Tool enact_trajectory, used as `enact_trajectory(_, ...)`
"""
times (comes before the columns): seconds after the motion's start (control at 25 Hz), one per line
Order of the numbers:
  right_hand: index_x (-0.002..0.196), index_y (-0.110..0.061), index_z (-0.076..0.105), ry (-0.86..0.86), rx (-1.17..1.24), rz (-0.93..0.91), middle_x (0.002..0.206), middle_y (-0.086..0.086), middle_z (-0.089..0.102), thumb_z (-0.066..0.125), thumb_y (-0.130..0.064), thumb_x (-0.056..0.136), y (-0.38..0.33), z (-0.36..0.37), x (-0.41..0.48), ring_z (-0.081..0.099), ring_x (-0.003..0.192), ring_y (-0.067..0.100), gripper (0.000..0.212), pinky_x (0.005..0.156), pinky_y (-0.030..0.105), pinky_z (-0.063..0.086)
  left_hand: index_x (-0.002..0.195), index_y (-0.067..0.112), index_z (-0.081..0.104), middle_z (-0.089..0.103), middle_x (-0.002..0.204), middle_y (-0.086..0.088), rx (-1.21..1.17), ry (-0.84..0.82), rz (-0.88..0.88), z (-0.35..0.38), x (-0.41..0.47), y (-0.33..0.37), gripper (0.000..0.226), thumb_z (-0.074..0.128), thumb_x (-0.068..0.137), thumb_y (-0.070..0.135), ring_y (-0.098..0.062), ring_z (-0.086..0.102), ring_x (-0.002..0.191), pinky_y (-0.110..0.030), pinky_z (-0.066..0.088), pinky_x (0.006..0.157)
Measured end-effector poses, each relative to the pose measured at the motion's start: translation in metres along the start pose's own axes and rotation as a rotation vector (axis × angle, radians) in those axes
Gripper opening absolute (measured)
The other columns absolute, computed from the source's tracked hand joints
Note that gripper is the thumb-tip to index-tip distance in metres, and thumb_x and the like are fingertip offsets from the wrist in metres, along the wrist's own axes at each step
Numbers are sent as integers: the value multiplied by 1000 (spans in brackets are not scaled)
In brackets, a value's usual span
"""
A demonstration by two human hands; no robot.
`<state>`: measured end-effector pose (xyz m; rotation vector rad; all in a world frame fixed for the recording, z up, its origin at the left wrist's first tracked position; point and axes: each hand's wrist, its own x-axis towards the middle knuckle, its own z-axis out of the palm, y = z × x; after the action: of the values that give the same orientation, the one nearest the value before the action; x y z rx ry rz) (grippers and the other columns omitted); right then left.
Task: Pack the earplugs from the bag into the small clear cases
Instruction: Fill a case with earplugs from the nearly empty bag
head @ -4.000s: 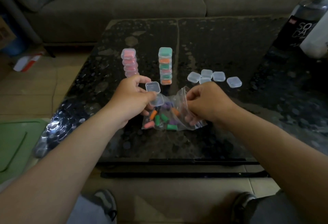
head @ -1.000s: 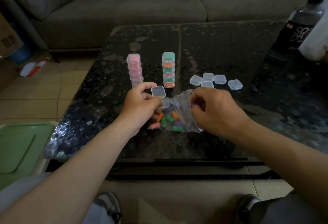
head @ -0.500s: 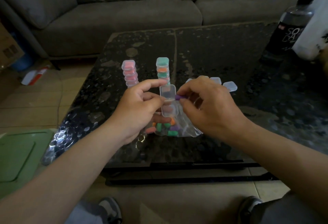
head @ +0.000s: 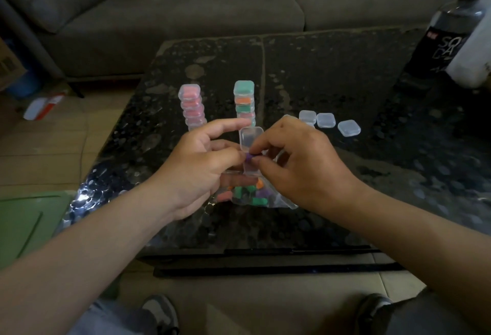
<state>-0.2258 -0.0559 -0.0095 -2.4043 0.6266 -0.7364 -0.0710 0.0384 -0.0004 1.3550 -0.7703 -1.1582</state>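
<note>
My left hand holds a small clear case with its hinged lid open, above the table. My right hand pinches a purple earplug at the case's lower half. Below both hands lies the clear bag with several green, orange, pink and purple earplugs inside. Two stacks of filled cases stand behind: a pink stack and a green and orange stack. Several empty clear cases lie to the right.
Everything sits on a dark speckled table. A dark bottle stands at the far right corner. A grey sofa runs behind the table. A green lid lies on the floor at left.
My right hand came out of the bag with a purple earplug and brought it to the open case. My left hand lifted the case slightly toward the middle.
</note>
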Motion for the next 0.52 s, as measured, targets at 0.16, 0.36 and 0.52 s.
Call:
enact_trajectory(0.16,92,-28,74,-37,-9,40,97,-11,56,76,-22,86,0,6,3,58,81,2,10,68,19,55,135,17,62,75,94,-19,41,16,3,-4,4,-3,50,66,91,-7,-26,75,82,-35,63,71)
enact_trajectory(0.36,95,-26,76,-38,-21,35,97,-9,57,72,-17,87,2,7,6,58,81,2,12,68,15,52,132,18,63,76,92,-18,64,40,5,-8,9,-5,50,67,90,-9,-27,76,82,-35,63,71)
enact_trajectory(0.52,100,-24,75,-53,-47,60,101,-10,60,66,-13,89,4,3,6,60,86,3,17,72,17,55,125,22,65,78,91,-17,88,52,-17,-7,10,-7,49,72,86,-7,-27,78,83,-36,63,72)
